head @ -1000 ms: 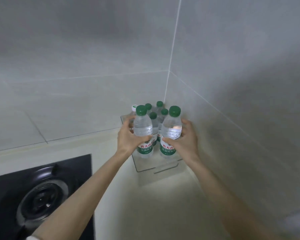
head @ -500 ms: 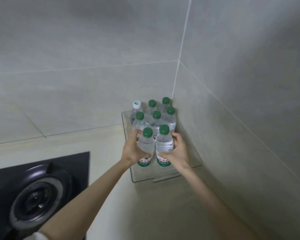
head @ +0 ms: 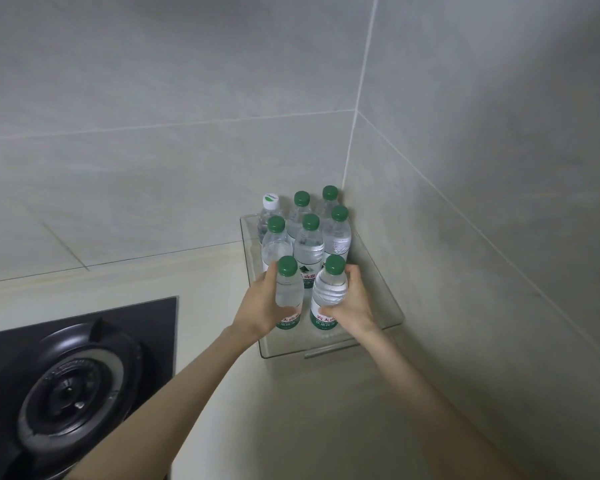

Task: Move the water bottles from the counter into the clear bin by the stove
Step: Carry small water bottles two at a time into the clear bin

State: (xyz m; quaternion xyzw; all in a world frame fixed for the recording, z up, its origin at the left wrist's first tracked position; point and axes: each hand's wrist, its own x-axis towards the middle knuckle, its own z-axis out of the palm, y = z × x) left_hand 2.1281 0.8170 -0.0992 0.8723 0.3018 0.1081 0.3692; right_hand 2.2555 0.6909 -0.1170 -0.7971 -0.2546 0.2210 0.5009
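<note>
- Near left: black stove burner [head: 70,393] on a dark glass hob, cut off by the left and bottom frame edges.
- Pale worktop [head: 291,410] runs from the hob to the right wall; both forearms cross it toward the corner.
- Left hand [head: 262,306] wraps the left front bottle [head: 288,292]; grip closed round the body, fingers hidden behind it.
- Right hand [head: 352,306] wraps the right front bottle [head: 328,296]; grip closed at label height, thumb on the near side.
- Both held bottles are upright, side by side, inside the near end of the clear bin [head: 392,306]. Can't tell if their bases touch the bin floor.
- They look alike: clear plastic, green caps, green-and-white labels with red characters, partly covered by the hands.
- Bin sits on the worktop in the far right corner, right of the hob, against the tiled walls [head: 153,133]. Near wall is transparent, with a lip at the front.
- Behind the held pair: six more bottles [head: 308,244] upright in two rows of three, packed close.
- Five of those have green caps; the far-left one [head: 270,202] has a white cap with a green mark, print too small to read.
- Back-row labels hidden by the bottles in front.
</note>
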